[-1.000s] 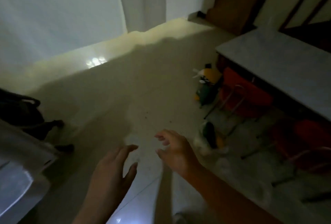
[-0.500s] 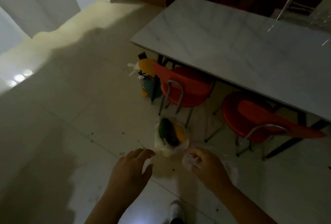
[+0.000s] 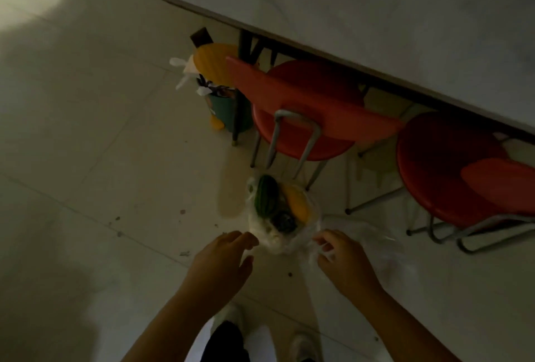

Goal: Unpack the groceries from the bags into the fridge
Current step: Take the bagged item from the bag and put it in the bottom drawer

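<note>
Dim, murky; light from upper left; motion blur; wide-angle bending at edges.

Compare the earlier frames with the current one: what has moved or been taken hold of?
The view swung from the open floor down onto the clear produce bag by the red chair. Both hands came forward to it: the left hand hovers open at its left edge, and the right hand now has its fingers in loose plastic beside the bag. The bag, chairs and table stayed put.
</note>
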